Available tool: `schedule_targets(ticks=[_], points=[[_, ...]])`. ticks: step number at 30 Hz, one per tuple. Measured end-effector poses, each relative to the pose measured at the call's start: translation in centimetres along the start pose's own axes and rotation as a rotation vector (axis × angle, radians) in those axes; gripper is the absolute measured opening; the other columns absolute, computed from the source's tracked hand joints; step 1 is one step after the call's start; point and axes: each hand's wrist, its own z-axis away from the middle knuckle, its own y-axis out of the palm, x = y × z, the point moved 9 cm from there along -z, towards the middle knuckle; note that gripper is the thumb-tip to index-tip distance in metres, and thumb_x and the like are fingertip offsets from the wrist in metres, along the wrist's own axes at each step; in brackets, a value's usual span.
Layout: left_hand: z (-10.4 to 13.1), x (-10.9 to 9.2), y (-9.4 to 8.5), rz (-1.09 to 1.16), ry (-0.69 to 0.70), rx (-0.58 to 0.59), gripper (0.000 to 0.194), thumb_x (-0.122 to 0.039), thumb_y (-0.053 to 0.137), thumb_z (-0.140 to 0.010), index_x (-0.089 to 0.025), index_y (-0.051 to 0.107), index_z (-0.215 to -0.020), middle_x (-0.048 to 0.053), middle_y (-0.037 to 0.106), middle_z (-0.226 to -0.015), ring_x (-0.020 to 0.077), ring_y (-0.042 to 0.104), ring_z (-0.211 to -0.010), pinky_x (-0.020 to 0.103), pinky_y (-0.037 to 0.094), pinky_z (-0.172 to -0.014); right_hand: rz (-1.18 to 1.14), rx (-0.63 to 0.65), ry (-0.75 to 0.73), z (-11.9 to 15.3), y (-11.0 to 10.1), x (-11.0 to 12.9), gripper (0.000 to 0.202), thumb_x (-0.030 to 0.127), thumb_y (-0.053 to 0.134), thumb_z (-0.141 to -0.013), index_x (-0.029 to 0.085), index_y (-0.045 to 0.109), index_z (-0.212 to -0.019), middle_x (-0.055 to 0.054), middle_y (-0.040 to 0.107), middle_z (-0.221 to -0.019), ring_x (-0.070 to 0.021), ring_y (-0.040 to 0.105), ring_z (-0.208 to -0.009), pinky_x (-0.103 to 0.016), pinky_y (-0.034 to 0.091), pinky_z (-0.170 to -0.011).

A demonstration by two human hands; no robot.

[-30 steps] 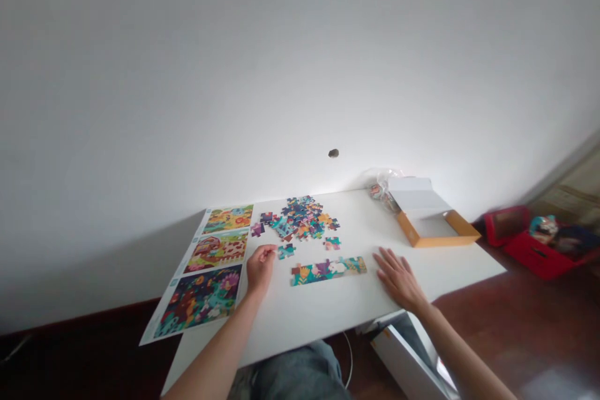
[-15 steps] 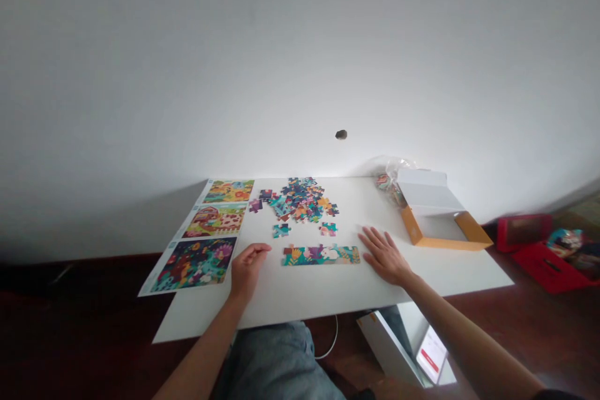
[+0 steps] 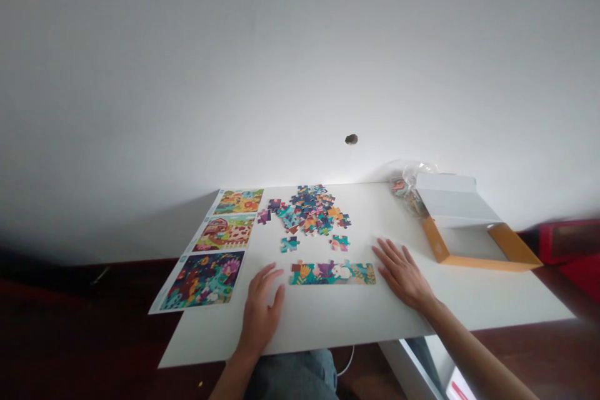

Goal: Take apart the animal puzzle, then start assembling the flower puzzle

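A joined strip of jigsaw pieces (image 3: 332, 273) lies flat on the white table (image 3: 328, 319), showing leaves and a white rabbit. My left hand (image 3: 262, 309) rests just left of the strip, fingers apart and nothing in it. To the strip's right, my right hand (image 3: 400, 272) lies flat with its fingers spread, also bare. Two loose pieces sit above the strip: a teal jigsaw piece (image 3: 290, 244) on the left and a teal and pink jigsaw piece (image 3: 339, 243) on the right. Behind them is a heap of mixed jigsaw pieces (image 3: 312, 209), some overlapping.
A picture sheet (image 3: 206, 269) with three printed scenes lies at the left and overhangs the table edge. At the right stand an open orange box (image 3: 482, 250) and a clear plastic bag (image 3: 407, 190) with pieces. A wall (image 3: 281, 75) with a hole backs the table.
My left hand has gone from closed fingertips to spread fingers, and has drawn slightly nearer to me. My right hand stays flat beside the strip. The view has shifted slightly.
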Motion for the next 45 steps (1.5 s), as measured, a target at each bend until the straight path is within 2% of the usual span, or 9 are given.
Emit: schedule_targets(ticks=[8,16,19,25,29,32,36,39,45], points=[[-9.6,2.3,1.6,-0.017,0.083,-0.182,0.035,-0.029,0.055,-0.085,-0.021,0.059,-0.118,0.011,0.052,-0.137,0.0278,0.045,-0.132,0.045,0.034,-0.113,-0.034,-0.056,0.029,-6.1,-0.4,-0.2,0.048,0.039,0.026,-0.102,0.029,0.035,-0.148,-0.001,0.026,-0.157,-0.0233,0.021,-0.146,-0.052,0.019,-0.118],[-15.7,1.0,5.7,-0.16,0.197,-0.149,0.035,-0.027,0.06,-0.08,-0.025,0.066,-0.115,0.008,0.056,-0.135,0.0332,0.034,-0.139,0.051,0.027,-0.114,-0.035,-0.111,0.099,-14.6,-0.1,0.3,0.049,0.041,0.027,-0.102,0.027,0.036,-0.148,-0.003,0.034,-0.154,-0.0256,0.025,-0.145,-0.054,0.02,-0.116],[-16.3,0.8,7.5,-0.225,0.186,-0.052,0.042,-0.031,0.063,-0.081,-0.032,0.063,-0.123,0.006,0.051,-0.143,0.0377,0.026,-0.142,0.06,0.022,-0.112,-0.061,-0.091,-0.057,-16.7,-0.2,3.1,0.048,0.046,0.031,-0.1,0.033,0.039,-0.146,-0.001,0.037,-0.153,-0.0283,0.026,-0.144,-0.057,0.022,-0.114],[-15.9,0.4,10.1,-0.217,0.25,0.162,0.047,-0.046,0.066,-0.08,-0.036,0.06,-0.126,0.006,0.054,-0.14,0.037,0.04,-0.135,0.063,0.018,-0.111,-0.124,-0.163,-0.328,-18.6,-1.0,7.2,0.04,0.047,0.043,-0.096,0.032,0.058,-0.13,-0.002,0.045,-0.148,-0.0277,0.04,-0.136,-0.048,0.034,-0.109],[-15.9,0.1,9.7,-0.193,0.245,0.135,0.039,-0.041,0.069,-0.078,-0.034,0.065,-0.116,0.005,0.059,-0.133,0.0314,0.049,-0.126,0.055,0.022,-0.111,-0.149,-0.161,-0.28,-19.4,-0.7,6.7,0.044,0.046,0.033,-0.1,0.031,0.05,-0.138,-0.003,0.042,-0.15,-0.0287,0.034,-0.14,-0.051,0.034,-0.107],[-16.2,0.3,9.1,-0.184,0.209,0.083,0.03,-0.033,0.068,-0.078,-0.031,0.067,-0.108,0.005,0.065,-0.12,0.0291,0.055,-0.117,0.05,0.03,-0.106,-0.137,-0.136,-0.277,-19.3,-0.6,7.0,0.041,0.047,0.035,-0.099,0.032,0.058,-0.13,-0.003,0.051,-0.143,-0.0296,0.036,-0.138,-0.055,0.03,-0.108],[-16.5,0.7,8.9,-0.192,0.194,0.043,0.025,-0.029,0.067,-0.078,-0.028,0.068,-0.103,0.006,0.068,-0.105,0.0285,0.059,-0.105,0.045,0.038,-0.097,-0.118,-0.199,-0.316,-18.5,-1.5,8.8,0.039,0.043,0.037,-0.099,0.029,0.059,-0.129,-0.005,0.05,-0.144,-0.0286,0.035,-0.138,-0.053,0.025,-0.11],[-16.7,0.8,8.7,-0.161,0.196,0.01,0.02,-0.031,0.062,-0.083,-0.027,0.069,-0.101,0.006,0.069,-0.102,0.0272,0.061,-0.101,0.043,0.042,-0.093,-0.109,-0.106,-0.418,-18.0,-0.9,10.8,0.045,0.049,0.04,-0.097,0.033,0.049,-0.138,-0.004,0.047,-0.146,-0.031,0.029,-0.141,-0.058,0.02,-0.112],[-16.9,1.3,7.7,-0.072,0.134,-0.082,0.02,-0.025,0.052,-0.088,-0.025,0.069,-0.099,0.007,0.069,-0.099,0.0248,0.063,-0.096,0.04,0.046,-0.089,-0.126,-0.181,-0.395,-18.1,-1.5,10.5,0.033,0.043,0.044,-0.097,0.03,0.064,-0.12,-0.006,0.061,-0.129,-0.0276,0.046,-0.125,-0.049,0.03,-0.108]])
